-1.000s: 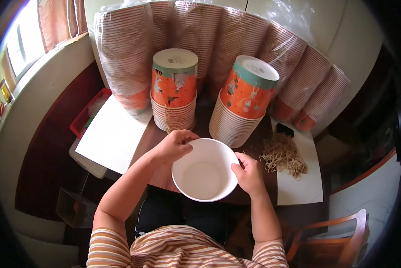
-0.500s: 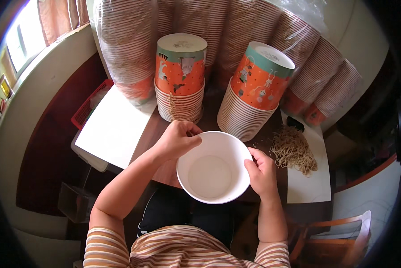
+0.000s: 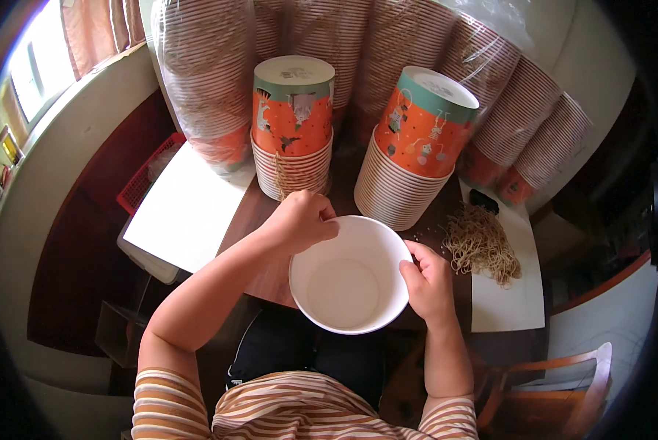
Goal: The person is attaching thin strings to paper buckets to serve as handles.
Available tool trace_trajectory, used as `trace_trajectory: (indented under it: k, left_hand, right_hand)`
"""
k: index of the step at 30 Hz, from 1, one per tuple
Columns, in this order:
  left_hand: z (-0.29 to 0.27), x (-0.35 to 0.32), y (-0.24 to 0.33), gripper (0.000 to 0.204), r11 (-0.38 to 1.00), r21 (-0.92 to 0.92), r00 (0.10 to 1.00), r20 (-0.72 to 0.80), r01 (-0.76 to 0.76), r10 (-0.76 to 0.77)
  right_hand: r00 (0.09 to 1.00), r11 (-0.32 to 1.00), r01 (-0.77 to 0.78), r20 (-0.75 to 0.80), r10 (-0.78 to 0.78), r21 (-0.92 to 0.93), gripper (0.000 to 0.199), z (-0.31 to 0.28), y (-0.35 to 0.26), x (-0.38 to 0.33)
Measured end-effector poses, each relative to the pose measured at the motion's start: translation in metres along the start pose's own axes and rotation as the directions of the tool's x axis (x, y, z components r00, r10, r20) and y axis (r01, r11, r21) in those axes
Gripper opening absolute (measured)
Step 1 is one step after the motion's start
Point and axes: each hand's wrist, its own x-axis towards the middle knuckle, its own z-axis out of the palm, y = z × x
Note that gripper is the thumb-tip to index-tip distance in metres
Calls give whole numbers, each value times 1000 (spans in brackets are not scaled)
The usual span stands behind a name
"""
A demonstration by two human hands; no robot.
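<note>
A white paper bucket is tilted with its open mouth toward me, showing a bare white inside. My right hand grips its right rim, thumb on the inner side and fingers behind. At the upper left rim my left hand is closed, fingers curled and pinched; what they hold, if anything, is hidden. Just beyond that hand, a strand of tan twine hangs in front of the left stack of upside-down paper buckets, printed orange and green. A second such stack leans to the right of it.
A tangled heap of tan twine lies on the right, partly over a white board. Tall plastic-wrapped bucket stacks line the back. Left are a white sheet and red basket; a wooden chair stands lower right.
My left hand has shifted slightly up and right along the bucket's rim, its fingers curling in more. The right hand keeps its grip, and the bucket has barely moved.
</note>
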Motion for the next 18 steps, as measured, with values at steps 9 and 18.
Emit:
trace_trajectory:
  k: [9,18]
  left_hand:
    - [4,0,16,34,987,159,999,43,-29,22]
    - [3,-1,-3,23,1000,-9,998,-53,-25,24]
  right_hand:
    - [999,999,-32,12,31,8,29,-7,12,8]
    - [999,1000,-24,28,23,19,27,-6,21,7]
